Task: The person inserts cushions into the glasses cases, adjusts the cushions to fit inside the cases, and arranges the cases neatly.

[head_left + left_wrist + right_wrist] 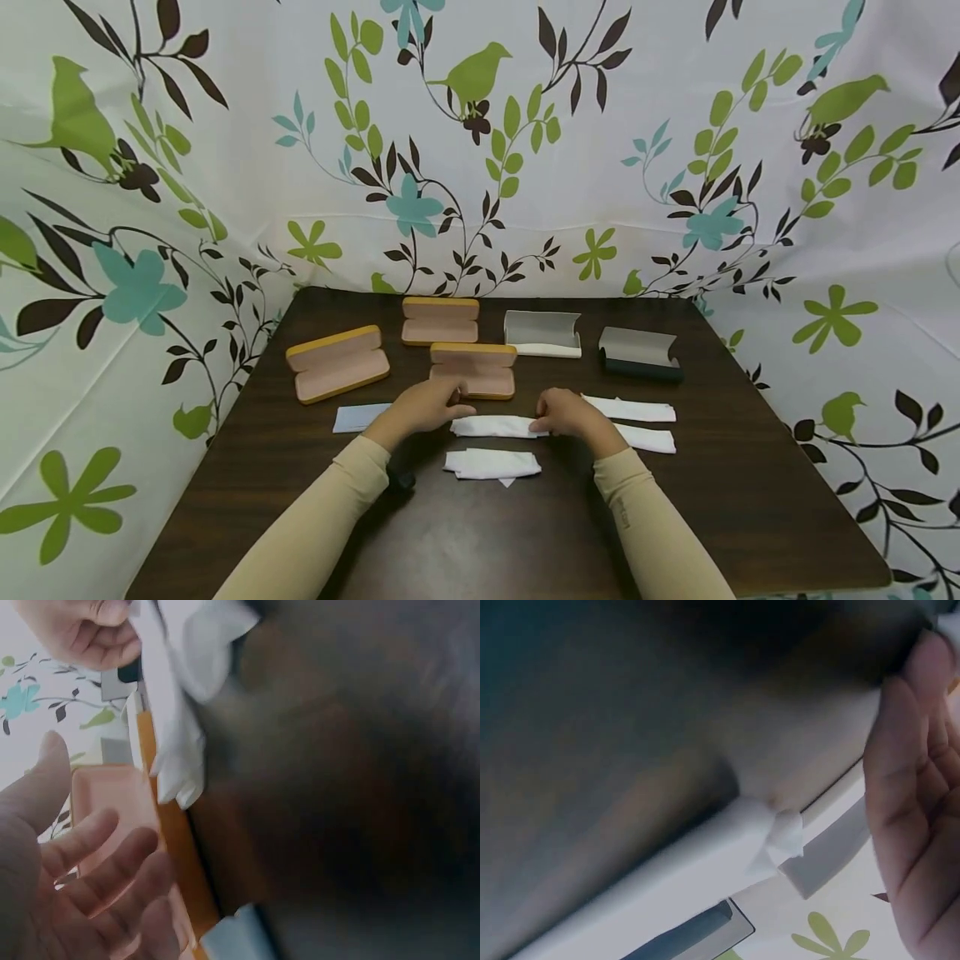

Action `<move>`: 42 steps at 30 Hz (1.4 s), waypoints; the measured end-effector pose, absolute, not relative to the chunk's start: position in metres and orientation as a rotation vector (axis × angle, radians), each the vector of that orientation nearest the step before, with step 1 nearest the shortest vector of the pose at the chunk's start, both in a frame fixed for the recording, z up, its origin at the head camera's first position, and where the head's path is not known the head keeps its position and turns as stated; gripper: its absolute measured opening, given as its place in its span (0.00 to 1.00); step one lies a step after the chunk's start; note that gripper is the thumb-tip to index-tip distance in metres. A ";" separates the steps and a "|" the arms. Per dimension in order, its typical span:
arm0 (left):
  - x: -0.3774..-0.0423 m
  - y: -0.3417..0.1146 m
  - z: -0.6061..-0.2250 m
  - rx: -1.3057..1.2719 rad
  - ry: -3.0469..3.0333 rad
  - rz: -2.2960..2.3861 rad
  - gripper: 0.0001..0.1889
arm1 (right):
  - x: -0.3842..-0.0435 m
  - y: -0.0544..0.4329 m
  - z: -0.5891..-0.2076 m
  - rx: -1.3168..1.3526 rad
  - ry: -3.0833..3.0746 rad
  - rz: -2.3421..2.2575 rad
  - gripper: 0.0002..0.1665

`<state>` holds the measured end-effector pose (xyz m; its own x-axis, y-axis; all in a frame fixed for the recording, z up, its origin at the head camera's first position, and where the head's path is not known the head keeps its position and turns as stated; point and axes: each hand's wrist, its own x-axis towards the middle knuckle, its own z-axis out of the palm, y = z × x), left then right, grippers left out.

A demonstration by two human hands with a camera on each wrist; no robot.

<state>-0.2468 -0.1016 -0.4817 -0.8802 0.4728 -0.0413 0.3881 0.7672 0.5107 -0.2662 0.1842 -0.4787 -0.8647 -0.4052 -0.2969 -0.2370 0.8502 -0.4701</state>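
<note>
Centrally, a folded white cloth (495, 427) lies as a narrow strip on the dark wood-grain table (480, 542), just in front of an open orange glasses case (474, 369) with a pale pink lining. The left hand (422, 406) sits at the cloth's left end; the left-wrist view shows its fingers spread and relaxed beside the orange rim, gripping nothing. The right hand (567, 414) is at the right end, and the same view shows its fingers pinching the cloth's edge, so the strip is held from one end only, hands apart with the cloth between them. The cloth looks soft, thin and limp, with a loose corner. Nearer the person lies a second folded white cloth (491, 463); two more white strips (637, 410) lie to the right, likely laid out in a row for easy reach, and a pale blue cloth (360, 417) lies flat at left. Behind stand more hard-shelled cases, all open: two further orange ones (337, 363), a white one (542, 334) and a dark one with grey lining (640, 353). Both arms wear beige sleeves (322, 517). A leaf-and-bird printed backdrop (480, 125) encloses the table.
</note>
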 end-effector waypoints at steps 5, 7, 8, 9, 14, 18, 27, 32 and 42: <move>-0.245 -0.094 -0.489 0.728 2.779 0.703 0.18 | -0.265 0.180 -0.480 -0.461 2.703 -0.550 0.16; -0.245 -0.092 -0.490 0.745 2.774 0.684 0.17 | -0.264 0.180 -0.479 -0.466 2.728 -0.506 0.16; -0.245 -0.091 -0.490 0.749 2.771 0.680 0.17 | -0.264 0.179 -0.478 -0.476 2.742 -0.483 0.16; -0.246 -0.090 -0.491 0.755 2.772 0.674 0.17 | -0.264 0.179 -0.478 -0.483 2.751 -0.465 0.16; -0.249 -0.088 -0.492 0.755 2.745 0.631 0.12 | -0.263 0.180 -0.479 -0.505 2.750 -0.431 0.14; -0.251 -0.090 -0.494 0.754 2.721 0.605 0.12 | -0.262 0.179 -0.481 -0.546 2.730 -0.419 0.11; -0.254 -0.105 -0.499 0.905 2.601 0.816 0.12 | -0.260 0.183 -0.477 -0.733 2.625 -0.510 0.16; -0.252 -0.110 -0.495 0.851 2.430 1.042 0.09 | -0.262 0.189 -0.475 -0.805 2.601 -0.561 0.15; -0.252 -0.115 -0.498 0.650 2.335 1.209 0.09 | -0.263 0.187 -0.474 -0.725 2.501 -0.705 0.09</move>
<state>-0.2515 -0.1150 -0.4984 -0.7981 0.5817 -0.1572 0.2075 0.5102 0.8347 -0.2633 0.1873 -0.4736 -0.7658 -0.5865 -0.2640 -0.3622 0.7324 -0.5766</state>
